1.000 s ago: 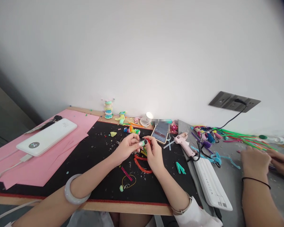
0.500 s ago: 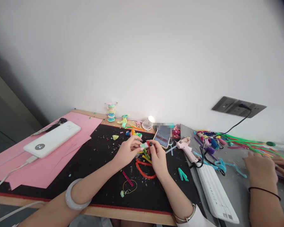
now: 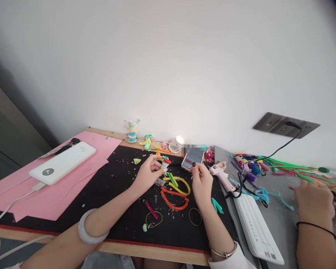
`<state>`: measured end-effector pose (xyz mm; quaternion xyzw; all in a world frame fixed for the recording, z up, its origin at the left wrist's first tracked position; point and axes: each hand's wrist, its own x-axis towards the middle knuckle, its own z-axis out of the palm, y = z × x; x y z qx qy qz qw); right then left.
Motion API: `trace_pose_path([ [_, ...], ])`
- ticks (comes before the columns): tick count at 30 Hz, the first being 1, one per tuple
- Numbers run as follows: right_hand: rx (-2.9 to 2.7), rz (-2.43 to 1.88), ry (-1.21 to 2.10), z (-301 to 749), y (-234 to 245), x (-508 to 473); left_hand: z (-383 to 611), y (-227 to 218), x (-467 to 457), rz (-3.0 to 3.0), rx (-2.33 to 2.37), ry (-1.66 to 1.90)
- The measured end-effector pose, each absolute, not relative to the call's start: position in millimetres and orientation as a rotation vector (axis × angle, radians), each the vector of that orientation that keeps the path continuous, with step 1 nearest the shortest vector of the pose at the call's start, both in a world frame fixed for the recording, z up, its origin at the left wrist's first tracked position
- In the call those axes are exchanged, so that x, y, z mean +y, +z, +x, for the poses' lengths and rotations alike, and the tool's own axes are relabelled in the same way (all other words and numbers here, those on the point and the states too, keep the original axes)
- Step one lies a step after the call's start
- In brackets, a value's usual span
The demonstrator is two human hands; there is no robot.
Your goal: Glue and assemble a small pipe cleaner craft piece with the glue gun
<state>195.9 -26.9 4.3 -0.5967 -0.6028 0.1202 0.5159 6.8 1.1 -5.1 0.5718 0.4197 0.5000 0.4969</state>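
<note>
Between the thumb and fingers of my left hand [image 3: 149,172] is a small fuzzy pipe-cleaner piece [image 3: 165,163] in red, white and green. My right hand [image 3: 201,183] has its fingers curled together at the lower edge of a phone [image 3: 192,159]; whether anything is pinched there is hidden. Below and between the hands, a yellow pipe cleaner [image 3: 188,186] and a red pipe cleaner loop [image 3: 174,207] lie curved on the black mat [image 3: 114,209]. A short green strip [image 3: 173,180] rests across the yellow one.
To the right lie a pink glue gun [image 3: 223,178], a white power strip [image 3: 256,228] and a bundle of green pipe cleaners [image 3: 294,166]. Another person's hand [image 3: 313,196] works there. A white power bank [image 3: 63,162] sits on pink paper [image 3: 64,201] at left.
My right hand has come away from the small piece and moved right to the phone's lower edge. The piece stays in my left hand, which has shifted slightly left.
</note>
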Motion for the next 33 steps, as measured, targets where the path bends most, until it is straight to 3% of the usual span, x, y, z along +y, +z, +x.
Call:
trace_pose_path([
  [11, -1.149, -1.52, 0.001, 238.4, 17.7, -16.8, 3.6, -5.3, 4.2, 1.157, 0.969, 1.309],
  [19, -2.119, -1.35, 0.802, 206.7, 19.3, -38.2, -0.5, -1.4, 5.6, 1.085, 0.983, 1.434],
  [25, -2.306, -1.396, 0.524, 194.5, 13.4, -50.3, -9.7, -5.8, 15.8, 1.034, 1.073, 1.58],
  [33, -2.069, -1.48, 0.333, 201.1, 12.7, -41.3, -18.7, -10.0, 23.0, 1.057, 1.115, 1.67],
])
